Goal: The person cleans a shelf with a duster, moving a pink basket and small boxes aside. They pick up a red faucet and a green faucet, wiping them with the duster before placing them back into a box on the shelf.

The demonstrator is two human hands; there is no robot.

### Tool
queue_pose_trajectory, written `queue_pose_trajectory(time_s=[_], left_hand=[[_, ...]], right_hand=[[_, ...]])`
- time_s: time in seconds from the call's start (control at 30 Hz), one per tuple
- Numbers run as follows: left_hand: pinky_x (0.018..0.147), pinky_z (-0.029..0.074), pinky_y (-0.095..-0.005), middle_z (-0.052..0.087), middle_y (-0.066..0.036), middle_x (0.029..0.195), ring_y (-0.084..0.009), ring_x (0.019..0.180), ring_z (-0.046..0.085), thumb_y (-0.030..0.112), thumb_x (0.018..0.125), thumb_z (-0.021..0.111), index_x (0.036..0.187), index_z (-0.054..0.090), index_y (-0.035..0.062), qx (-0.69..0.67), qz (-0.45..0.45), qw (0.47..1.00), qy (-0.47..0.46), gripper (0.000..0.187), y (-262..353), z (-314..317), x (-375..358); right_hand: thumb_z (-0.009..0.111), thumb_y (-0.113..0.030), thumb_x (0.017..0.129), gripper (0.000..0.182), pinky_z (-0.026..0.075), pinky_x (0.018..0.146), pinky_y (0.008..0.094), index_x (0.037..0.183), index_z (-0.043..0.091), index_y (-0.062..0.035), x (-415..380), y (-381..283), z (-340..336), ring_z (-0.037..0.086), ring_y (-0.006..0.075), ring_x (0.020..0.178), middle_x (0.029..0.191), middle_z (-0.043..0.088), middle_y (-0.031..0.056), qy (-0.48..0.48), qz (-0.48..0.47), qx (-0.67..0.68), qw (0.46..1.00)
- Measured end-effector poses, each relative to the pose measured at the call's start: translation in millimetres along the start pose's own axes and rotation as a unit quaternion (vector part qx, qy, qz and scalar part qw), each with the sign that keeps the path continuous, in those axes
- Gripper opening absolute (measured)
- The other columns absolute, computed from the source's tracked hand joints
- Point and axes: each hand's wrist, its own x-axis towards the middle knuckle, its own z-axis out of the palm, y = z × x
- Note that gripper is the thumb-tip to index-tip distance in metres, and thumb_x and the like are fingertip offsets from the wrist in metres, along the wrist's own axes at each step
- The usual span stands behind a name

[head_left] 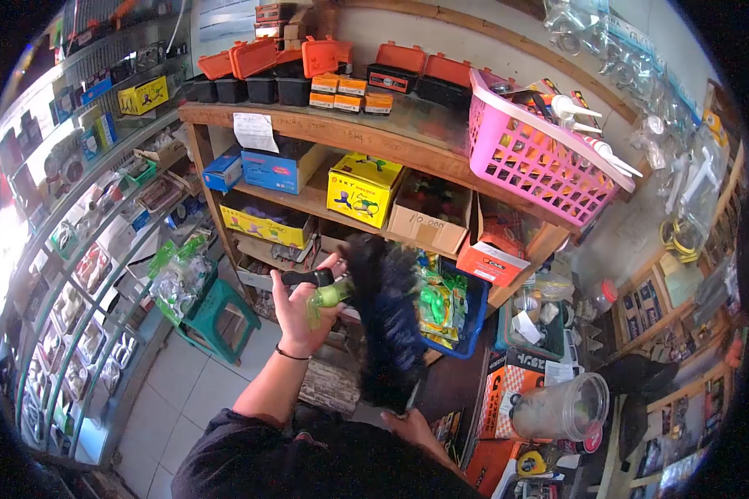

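My left hand (301,314) is raised in front of the shelves, fingers closed around a small yellow-green and black plastic piece (331,294). A black feather duster (383,320) stands upright just right of it, blurred by motion and overlapping the piece's edge in this view. Low in front of my body, my right hand (414,429) is closed at the duster's lower end; its handle is mostly hidden. Behind the duster lie green and yellow packets (438,306) in a blue basket (477,320).
A wooden shelf (324,137) carries black boxes with orange lids (293,90) and a pink basket (528,170). Below sit a yellow box (364,190) and a carton (429,223). A green stool (225,320) stands left, beside a glass display case (83,291). At right is a clear plastic jar (562,409).
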Motion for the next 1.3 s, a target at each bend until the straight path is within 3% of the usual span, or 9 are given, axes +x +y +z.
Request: queue_pose_trajectory(time_s=[0.07,0.1,0.57,0.6,0.67,0.9,1.03,1.17,1.3], left_hand=[[0.097,0.029,-0.0404,0.039,-0.017,0.126,-0.0305,0.114,0.039,0.068,0.077,0.02,0.124,0.033,-0.0033,0.201,0.084,0.931,0.292,0.086,-3.8,19.3,8.1],[0.096,0.028,-0.0453,0.037,-0.019,0.126,-0.0357,0.113,0.038,0.068,0.077,0.02,0.125,0.029,-0.0044,0.148,0.028,0.98,0.129,0.088,4.5,12.3,10.0],[0.095,0.032,-0.0383,0.046,-0.019,0.115,-0.0302,0.109,0.044,0.067,0.077,0.023,0.12,0.039,-0.0032,0.163,0.053,0.953,0.249,0.084,59.6,-9.2,26.1],[0.095,0.031,-0.04,0.047,-0.018,0.114,-0.0313,0.109,0.044,0.068,0.076,0.024,0.119,0.039,-0.0034,0.042,0.024,0.997,0.055,0.085,71.8,-42.9,19.1],[0.096,0.03,-0.0417,0.046,-0.019,0.117,-0.0296,0.113,0.04,0.067,0.077,0.023,0.118,0.043,-0.0013,0.126,0.085,0.951,0.27,0.082,60.7,2.8,32.3],[0.097,0.027,-0.0438,0.044,-0.017,0.117,-0.0336,0.113,0.039,0.07,0.074,0.025,0.121,0.037,-0.0033,0.219,0.125,0.917,0.308,0.088,65.4,9.1,30.4],[0.092,0.032,-0.0486,0.044,-0.019,0.118,-0.0419,0.112,0.037,0.071,0.074,0.025,0.124,0.033,-0.0018,0.108,0.085,0.983,0.122,0.088,62.7,2.6,26.7],[0.091,0.035,-0.0434,0.049,-0.018,0.113,-0.03,0.109,0.044,0.066,0.077,0.025,0.118,0.04,-0.0023,0.178,0.118,0.913,0.348,0.081,52.3,16.4,12.3],[0.094,0.032,-0.0369,0.052,-0.018,0.111,-0.0275,0.106,0.047,0.068,0.077,0.022,0.116,0.042,-0.0072,0.153,0.095,0.957,0.229,0.087,39.1,21.0,6.9]], right_hand=[[0.062,-0.035,0.074,0.04,0.043,0.057,0.0334,0.082,0.061,0.0044,3.6,-6.2,2.3,0.056,0.0147,0.061,0.067,0.061,0.0117,-0.011,-0.03,-0.075,0.997],[0.062,-0.036,0.073,0.042,0.043,0.057,0.0334,0.083,0.061,0.005,3.4,-11.1,3.4,0.056,0.015,0.062,0.067,0.061,0.0128,-0.022,-0.057,-0.15,0.987],[0.062,-0.037,0.073,0.045,0.043,0.055,0.0345,0.081,0.06,0.0067,39.5,-75.9,6.7,0.058,0.02,0.061,0.067,0.06,0.0157,-0.043,-0.006,-0.106,0.993],[0.062,-0.036,0.073,0.043,0.042,0.052,0.0342,0.077,0.059,0.0066,41.7,-79.3,5.9,0.056,0.0188,0.057,0.063,0.059,0.014,-0.053,0.03,-0.079,0.995],[0.062,-0.036,0.073,0.041,0.04,0.049,0.0344,0.071,0.058,0.0053,62.3,-49.2,14.2,0.054,0.0181,0.053,0.059,0.056,0.0119,-0.046,-0.02,-0.103,0.993],[0.063,-0.033,0.073,0.037,0.038,0.047,0.0346,0.069,0.057,0.004,69.3,-51.4,17.9,0.051,0.0171,0.05,0.054,0.052,0.0078,0.007,-0.027,-0.07,0.997],[0.063,-0.033,0.074,0.037,0.038,0.049,0.0347,0.074,0.058,0.0037,54.6,-49.6,15.2,0.05,0.017,0.051,0.055,0.052,0.0072,-0.005,-0.103,-0.085,0.991],[0.062,-0.034,0.075,0.037,0.042,0.055,0.0349,0.075,0.059,0.0032,42.5,-46.7,8.3,0.055,0.0188,0.057,0.06,0.056,0.0103,-0.039,-0.027,-0.105,0.993],[0.062,-0.037,0.074,0.042,0.043,0.06,0.0348,0.08,0.059,0.0048,29.7,-35.9,12.7,0.058,0.0201,0.066,0.067,0.059,0.0137,-0.058,-0.052,-0.127,0.989]])
